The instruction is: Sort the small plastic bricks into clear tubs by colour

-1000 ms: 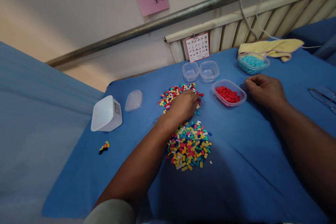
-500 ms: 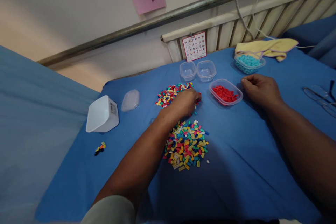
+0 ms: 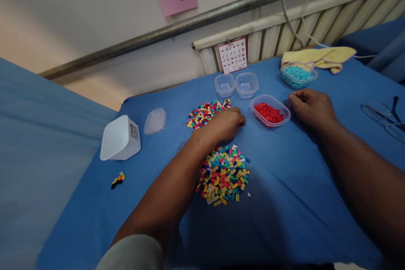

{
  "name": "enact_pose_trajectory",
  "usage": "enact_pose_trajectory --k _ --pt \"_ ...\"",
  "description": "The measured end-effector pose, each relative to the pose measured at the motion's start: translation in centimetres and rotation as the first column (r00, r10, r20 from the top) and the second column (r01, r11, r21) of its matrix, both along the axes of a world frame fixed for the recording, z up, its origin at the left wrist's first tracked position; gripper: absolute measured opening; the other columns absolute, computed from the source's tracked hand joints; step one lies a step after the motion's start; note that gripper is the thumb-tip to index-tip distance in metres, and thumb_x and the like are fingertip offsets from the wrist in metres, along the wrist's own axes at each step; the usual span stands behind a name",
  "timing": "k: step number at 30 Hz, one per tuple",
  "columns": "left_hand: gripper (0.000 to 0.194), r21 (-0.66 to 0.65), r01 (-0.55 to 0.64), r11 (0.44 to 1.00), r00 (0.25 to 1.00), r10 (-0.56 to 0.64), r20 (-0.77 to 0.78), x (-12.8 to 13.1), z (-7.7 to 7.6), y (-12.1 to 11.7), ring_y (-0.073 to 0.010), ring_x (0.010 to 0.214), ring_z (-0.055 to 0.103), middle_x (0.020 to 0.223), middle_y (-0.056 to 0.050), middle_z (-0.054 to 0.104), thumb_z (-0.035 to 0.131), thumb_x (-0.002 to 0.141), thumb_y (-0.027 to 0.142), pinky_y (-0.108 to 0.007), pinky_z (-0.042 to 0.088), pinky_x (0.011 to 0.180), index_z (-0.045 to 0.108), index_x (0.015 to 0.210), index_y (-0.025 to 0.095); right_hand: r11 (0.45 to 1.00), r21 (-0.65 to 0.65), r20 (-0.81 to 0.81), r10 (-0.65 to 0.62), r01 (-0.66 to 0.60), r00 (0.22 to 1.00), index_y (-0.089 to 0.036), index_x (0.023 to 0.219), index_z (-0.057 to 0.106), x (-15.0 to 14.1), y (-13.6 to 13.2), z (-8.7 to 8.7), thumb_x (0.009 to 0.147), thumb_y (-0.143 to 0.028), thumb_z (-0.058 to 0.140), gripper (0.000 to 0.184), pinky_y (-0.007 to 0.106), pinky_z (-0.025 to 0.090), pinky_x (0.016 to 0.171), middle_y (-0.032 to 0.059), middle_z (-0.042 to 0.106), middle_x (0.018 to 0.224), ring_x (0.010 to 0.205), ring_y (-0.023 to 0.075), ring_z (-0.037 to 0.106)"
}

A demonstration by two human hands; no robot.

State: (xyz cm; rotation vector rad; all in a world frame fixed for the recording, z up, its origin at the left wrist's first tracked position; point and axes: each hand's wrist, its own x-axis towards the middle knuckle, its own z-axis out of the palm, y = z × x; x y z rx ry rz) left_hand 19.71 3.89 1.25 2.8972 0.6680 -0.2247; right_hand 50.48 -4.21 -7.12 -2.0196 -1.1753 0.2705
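Note:
My left hand reaches over the right side of a mixed heap of tiny toy bricks. Its fingers are pinched together, with a trace of red at the tips that looks like a small red brick. To its right stands a clear tub of red bricks. My right hand rests on the cloth just right of that tub, fingers curled closed; what they hold, if anything, is hidden. Nearer to me, below my left wrist, lies a second heap of coloured bricks.
Two clear tubs stand behind, before a picture card. A tub of turquoise bricks touches a yellow cloth. Glasses lie right. Leftward are a clear lid, white container and small brick cluster.
My left hand has drawn slightly right, toward the tub of red bricks, and its fingers have closed in more. The right hand keeps its place; the view has shifted a little.

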Motion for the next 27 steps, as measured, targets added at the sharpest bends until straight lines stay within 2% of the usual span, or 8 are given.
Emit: enact_pose_trajectory --k 4,9,13,16,19,22,25,27 --pt "0.027 -0.03 0.017 0.999 1.0 -0.017 0.019 0.2 -0.2 0.3 -0.0244 0.11 0.071 0.119 -0.012 0.075 0.054 0.104 0.013 -0.034 0.055 0.096 0.081 0.107 0.015 1.0 -0.003 0.003 0.0 0.0 1.0 -0.023 0.102 0.085 0.1 0.0 0.0 0.095 -0.046 0.066 0.031 0.033 0.05 0.075 0.0057 0.086 0.094 0.082 0.0218 0.073" --pt "0.025 0.007 0.032 0.999 0.999 -0.032 0.001 0.8 -0.4 0.2 -0.0248 0.104 0.072 0.113 -0.011 0.077 0.052 0.104 0.013 -0.036 0.054 0.094 0.077 0.104 0.016 1.0 0.004 0.002 0.012 -0.012 1.0 -0.023 0.102 0.085 0.1 0.0 0.0 0.096 -0.045 0.066 0.03 0.035 0.05 0.076 0.0058 0.085 0.093 0.082 0.0219 0.074" --pt "0.022 0.022 0.03 0.999 0.999 -0.03 0.022 0.7 0.0 -0.1 -0.0248 0.098 0.071 0.107 -0.011 0.076 0.054 0.103 0.014 -0.036 0.052 0.088 0.076 0.101 0.016 1.0 0.006 0.0 0.021 -0.021 1.0 -0.024 0.1 0.084 0.2 0.0 0.0 0.096 -0.046 0.066 0.029 0.036 0.052 0.076 0.0052 0.085 0.093 0.082 0.0231 0.074" --pt "0.02 -0.001 -0.022 1.0 0.989 0.022 0.143 1.0 0.8 -0.2 -0.0235 0.093 0.07 0.102 -0.01 0.076 0.056 0.102 0.016 -0.036 0.052 0.085 0.075 0.098 0.016 1.0 0.002 -0.006 0.025 -0.025 1.0 -0.024 0.1 0.082 0.1 0.1 0.0 0.097 -0.046 0.065 0.028 0.037 0.054 0.077 0.0057 0.085 0.093 0.083 0.0244 0.075" --pt "0.017 -0.071 -0.059 0.996 0.941 0.079 0.329 2.3 1.4 -0.1 -0.0215 0.091 0.069 0.101 -0.008 0.077 0.059 0.101 0.016 -0.035 0.053 0.085 0.076 0.099 0.017 1.0 -0.009 -0.007 0.014 -0.014 1.0 -0.025 0.101 0.082 0.1 0.1 0.0 0.097 -0.045 0.065 0.026 0.039 0.055 0.078 0.0061 0.084 0.093 0.083 0.0263 0.076" --pt "0.018 -0.109 -0.052 0.993 0.872 0.098 0.479 4.2 1.6 0.2 -0.0213 0.101 0.072 0.113 -0.009 0.08 0.062 0.104 0.017 -0.036 0.056 0.094 0.078 0.111 0.017 1.0 -0.01 0.006 0.015 -0.015 1.0 -0.028 0.1 0.082 0.1 0.1 0.1 0.097 -0.045 0.065 0.024 0.041 0.056 0.078 0.0061 0.085 0.094 0.085 0.028 0.077" --pt "0.022 -0.114 -0.068 0.991 0.828 0.119 0.549 4.7 1.7 0.7 -0.0217 0.109 0.073 0.127 -0.011 0.079 0.064 0.108 0.023 -0.037 0.057 0.1 0.078 0.124 0.017 1.0 -0.005 -0.004 0.022 -0.022 1.0 -0.029 0.1 0.081 0.0 0.0 0.2 0.098 -0.047 0.065 0.024 0.041 0.055 0.077 0.0059 0.085 0.095 0.086 0.0284 0.077" --pt "0.021 -0.102 -0.098 0.99 0.836 0.138 0.531 3.5 1.9 0.8 -0.0221 0.11 0.073 0.123 -0.011 0.08 0.063 0.109 0.023 -0.038 0.057 0.101 0.079 0.121 0.017 1.0 -0.008 -0.019 0.028 -0.029 0.999 -0.028 0.099 0.081 0.0 -0.1 0.3 0.099 -0.046 0.065 0.024 0.04 0.055 0.077 0.0057 0.085 0.095 0.086 0.0278 0.077"
